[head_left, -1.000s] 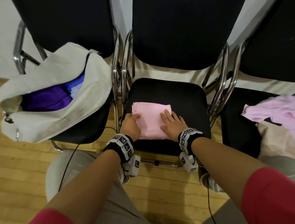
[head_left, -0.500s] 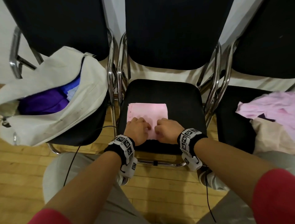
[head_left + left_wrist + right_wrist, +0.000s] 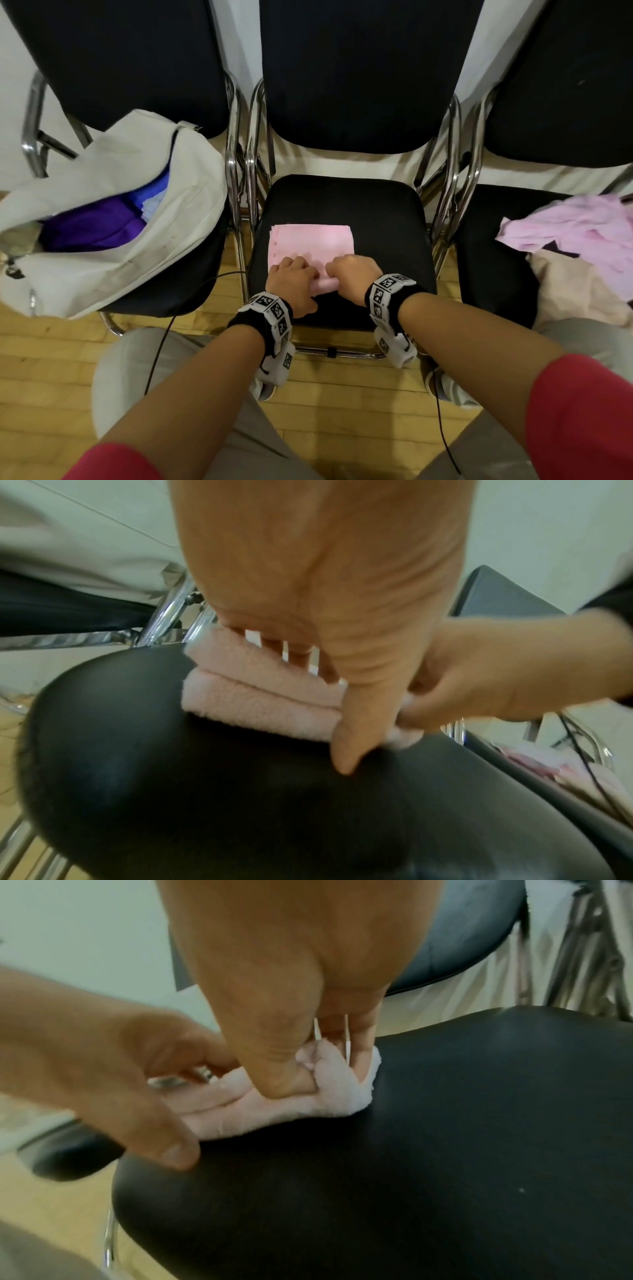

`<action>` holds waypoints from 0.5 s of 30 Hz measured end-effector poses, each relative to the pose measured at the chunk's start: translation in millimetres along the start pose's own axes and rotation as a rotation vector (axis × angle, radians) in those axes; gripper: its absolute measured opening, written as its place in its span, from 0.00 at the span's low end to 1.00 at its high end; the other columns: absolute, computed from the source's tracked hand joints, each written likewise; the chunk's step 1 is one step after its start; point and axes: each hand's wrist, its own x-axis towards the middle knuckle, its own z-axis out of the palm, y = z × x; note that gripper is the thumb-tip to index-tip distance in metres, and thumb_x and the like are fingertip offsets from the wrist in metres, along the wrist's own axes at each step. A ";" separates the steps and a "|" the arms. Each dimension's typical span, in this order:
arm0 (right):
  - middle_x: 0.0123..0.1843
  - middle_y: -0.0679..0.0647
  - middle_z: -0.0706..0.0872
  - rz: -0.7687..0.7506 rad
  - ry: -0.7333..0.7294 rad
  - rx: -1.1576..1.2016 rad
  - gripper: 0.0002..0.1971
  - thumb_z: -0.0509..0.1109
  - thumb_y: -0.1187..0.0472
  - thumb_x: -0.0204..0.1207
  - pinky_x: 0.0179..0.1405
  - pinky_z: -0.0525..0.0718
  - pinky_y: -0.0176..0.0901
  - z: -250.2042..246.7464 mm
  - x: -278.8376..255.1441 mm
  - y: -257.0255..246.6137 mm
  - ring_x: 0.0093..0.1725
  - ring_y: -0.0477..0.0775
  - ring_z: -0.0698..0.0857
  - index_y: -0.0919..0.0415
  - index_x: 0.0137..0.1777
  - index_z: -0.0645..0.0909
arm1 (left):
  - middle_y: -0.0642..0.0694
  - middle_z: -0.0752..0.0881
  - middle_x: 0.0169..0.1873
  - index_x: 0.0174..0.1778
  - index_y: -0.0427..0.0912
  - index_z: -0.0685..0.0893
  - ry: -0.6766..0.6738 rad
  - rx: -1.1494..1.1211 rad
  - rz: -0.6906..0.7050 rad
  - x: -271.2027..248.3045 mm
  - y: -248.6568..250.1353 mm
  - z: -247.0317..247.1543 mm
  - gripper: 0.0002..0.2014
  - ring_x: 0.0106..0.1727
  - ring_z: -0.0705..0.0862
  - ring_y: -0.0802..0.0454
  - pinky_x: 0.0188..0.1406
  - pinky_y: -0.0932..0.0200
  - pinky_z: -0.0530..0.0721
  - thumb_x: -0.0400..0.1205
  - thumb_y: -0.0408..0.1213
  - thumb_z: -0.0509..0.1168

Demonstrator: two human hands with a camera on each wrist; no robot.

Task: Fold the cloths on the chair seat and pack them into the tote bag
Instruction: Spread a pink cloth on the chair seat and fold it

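The folded pink cloth [image 3: 313,245] lies on the middle chair seat [image 3: 387,219]. Both hands pinch its near edge: the left hand [image 3: 291,279] at 7 o'clock, the right hand [image 3: 352,274] at 5 o'clock. The tote bag [image 3: 113,219] sits at 9 o'clock, open, with purple cloth [image 3: 92,226] inside.

middle chair seat [image 3: 387,219] | folded pink cloth [image 3: 311,240] lying flat
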 end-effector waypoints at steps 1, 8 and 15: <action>0.46 0.50 0.82 0.016 0.019 0.061 0.04 0.67 0.62 0.78 0.47 0.85 0.49 -3.0 -2.6 2.9 0.49 0.56 0.84 0.51 0.45 0.76 | 0.49 0.76 0.64 0.69 0.54 0.78 0.012 0.031 -0.013 -0.1 2.7 -1.1 0.28 0.67 0.73 0.45 0.69 0.45 0.72 0.72 0.50 0.74; 0.41 0.45 0.79 0.121 -0.080 0.378 0.09 0.71 0.65 0.75 0.40 0.77 0.39 -20.5 -36.6 25.5 0.41 0.47 0.79 0.49 0.46 0.79 | 0.45 0.77 0.64 0.67 0.50 0.79 -0.025 0.178 -0.092 -2.1 29.3 -6.0 0.17 0.67 0.74 0.42 0.69 0.40 0.72 0.81 0.41 0.63; 0.53 0.46 0.81 0.110 -0.061 0.291 0.16 0.75 0.61 0.73 0.51 0.83 0.45 -2.0 -76.6 41.4 0.54 0.51 0.81 0.46 0.58 0.79 | 0.46 0.80 0.60 0.58 0.46 0.86 -0.052 0.081 0.005 -14.1 61.6 -6.4 0.13 0.63 0.78 0.43 0.65 0.44 0.76 0.82 0.44 0.60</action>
